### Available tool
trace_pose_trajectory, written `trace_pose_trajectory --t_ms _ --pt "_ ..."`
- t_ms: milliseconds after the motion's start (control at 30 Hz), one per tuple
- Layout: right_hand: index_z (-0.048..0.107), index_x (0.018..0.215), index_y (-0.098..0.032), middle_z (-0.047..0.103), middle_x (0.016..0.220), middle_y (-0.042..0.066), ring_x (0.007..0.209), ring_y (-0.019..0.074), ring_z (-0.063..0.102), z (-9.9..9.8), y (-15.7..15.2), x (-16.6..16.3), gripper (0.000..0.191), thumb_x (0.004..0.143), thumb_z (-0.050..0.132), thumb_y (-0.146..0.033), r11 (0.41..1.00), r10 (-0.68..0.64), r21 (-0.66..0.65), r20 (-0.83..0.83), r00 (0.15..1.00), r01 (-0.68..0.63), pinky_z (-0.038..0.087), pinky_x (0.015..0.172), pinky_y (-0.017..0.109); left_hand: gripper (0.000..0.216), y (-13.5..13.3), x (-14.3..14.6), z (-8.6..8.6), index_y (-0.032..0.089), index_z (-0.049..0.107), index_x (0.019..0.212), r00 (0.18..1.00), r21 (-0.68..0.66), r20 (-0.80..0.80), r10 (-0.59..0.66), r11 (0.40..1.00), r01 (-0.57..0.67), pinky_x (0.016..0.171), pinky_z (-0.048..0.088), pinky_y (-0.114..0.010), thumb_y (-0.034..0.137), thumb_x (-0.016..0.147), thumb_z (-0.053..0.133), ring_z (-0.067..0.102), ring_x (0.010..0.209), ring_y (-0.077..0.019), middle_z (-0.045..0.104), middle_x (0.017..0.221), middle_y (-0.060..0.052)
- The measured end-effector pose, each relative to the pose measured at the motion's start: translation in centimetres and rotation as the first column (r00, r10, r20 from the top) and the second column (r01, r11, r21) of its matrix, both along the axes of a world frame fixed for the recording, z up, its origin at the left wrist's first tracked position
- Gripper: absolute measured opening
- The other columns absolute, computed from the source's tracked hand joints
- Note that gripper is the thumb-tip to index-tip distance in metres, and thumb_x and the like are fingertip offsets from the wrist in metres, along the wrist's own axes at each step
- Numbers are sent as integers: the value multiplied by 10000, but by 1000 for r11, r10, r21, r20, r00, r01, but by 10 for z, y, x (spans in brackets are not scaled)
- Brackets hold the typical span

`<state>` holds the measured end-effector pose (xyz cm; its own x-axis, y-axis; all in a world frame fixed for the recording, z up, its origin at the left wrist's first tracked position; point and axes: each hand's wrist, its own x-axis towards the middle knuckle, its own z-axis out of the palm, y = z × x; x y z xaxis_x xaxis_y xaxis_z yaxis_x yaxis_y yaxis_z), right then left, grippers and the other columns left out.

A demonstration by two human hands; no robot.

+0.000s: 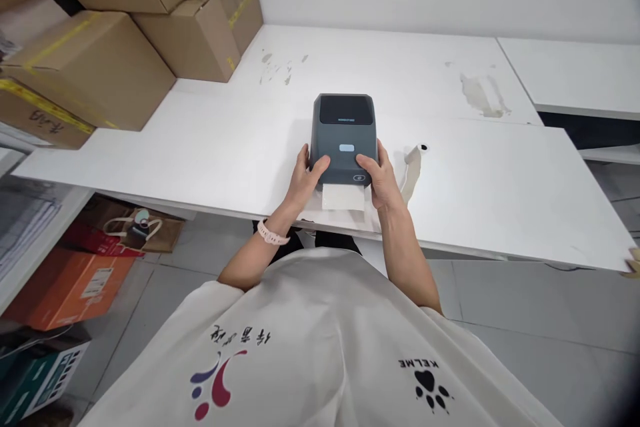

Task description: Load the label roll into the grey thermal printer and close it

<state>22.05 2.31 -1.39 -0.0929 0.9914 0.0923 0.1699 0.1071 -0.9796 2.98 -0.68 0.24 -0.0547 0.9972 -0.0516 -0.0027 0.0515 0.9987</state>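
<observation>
A dark grey label printer (344, 135) with a black window on its lid stands on the white table in front of me. From its front edge a white paper label (343, 197) sticks out towards me. My left hand (304, 177), below a pink wristband (273, 233), grips the printer's left side with the thumb on top. On the opposite side my right hand (381, 177) holds it the same way, thumb on the lid's front corner. The fingers under the printer's sides are hidden. Right of my right hand lies a small paper roll (416, 152) with a loose strip trailing from it.
Cardboard boxes (100, 67) are stacked on the left of the white table (480, 193). Its surface has peeled patches (484, 95) near the back wall. On the floor at left stand an orange box (75, 287) and a paper bag (165, 233).
</observation>
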Motion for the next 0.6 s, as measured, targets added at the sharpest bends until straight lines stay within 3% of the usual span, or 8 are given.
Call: trace_pose_trajectory --t_ms 67,100,200,267,333,400,533,600 --pt "175 1668 -337 473 1633 68 1443 315 526 -1 1 -1 998 850 519 -795 1000 -12 3 -15 1000 12 505 1155 568 668 -29 3 -12 236 523 1353 974 -23 -123 193 980 -197 1014 524 -387 577 824 745 583 1314 -278 582 1470 -135" --pt "188 1662 -342 481 1627 67 1437 314 531 -2 1 -2 998 842 529 -798 1000 -25 -1 -31 999 25 502 1155 573 568 -42 5 -17 226 578 1247 960 -30 -169 222 973 -230 956 532 -375 582 832 731 635 1179 -254 658 1329 -117" --pt "249 1636 -336 510 1599 77 1412 320 552 -4 1 -4 1010 802 588 -795 998 -60 -27 -82 995 58 495 1155 583 391 -65 14 -18 200 645 830 993 -119 -115 -36 993 22 719 511 -307 587 840 701 629 765 -169 696 828 -42" --pt "271 1626 -322 527 1581 88 1399 325 562 -3 2 -5 1011 788 624 -765 996 -79 -48 -104 991 74 492 1156 583 385 -65 20 -11 190 629 694 984 -151 17 -180 972 180 602 454 -281 543 829 703 545 592 -121 640 672 -17" --pt "252 1635 -298 522 1583 102 1398 325 561 1 6 -5 1028 779 666 -692 992 -104 -77 -126 987 95 484 1166 574 342 -59 22 -3 185 629 658 976 -132 77 -204 968 213 543 408 -267 480 812 710 482 507 -88 621 628 -2" --pt "210 1651 -275 484 1613 113 1412 319 548 9 13 -5 1076 752 712 -589 989 -129 -95 -135 982 117 468 1187 557 305 -56 21 1 183 635 653 979 -99 38 -198 975 201 518 388 -258 440 795 721 467 480 -77 620 615 5" --pt "192 1659 -261 454 1626 111 1422 311 533 26 34 -7 1134 691 752 -450 989 -142 -41 -67 988 140 430 1222 547 378 -60 5 -4 185 645 649 969 -74 -91 -230 972 224 530 412 -257 514 828 691 511 513 -96 642 624 -6" --pt "218 1654 -256 483 1593 113 1410 329 536 30 42 -6 1137 664 759 -403 989 -150 -9 3 989 150 434 1216 566 401 -58 -6 -6 193 638 658 977 -29 -130 -168 986 165 564 438 -258 540 857 655 539 549 -108 629 617 1"
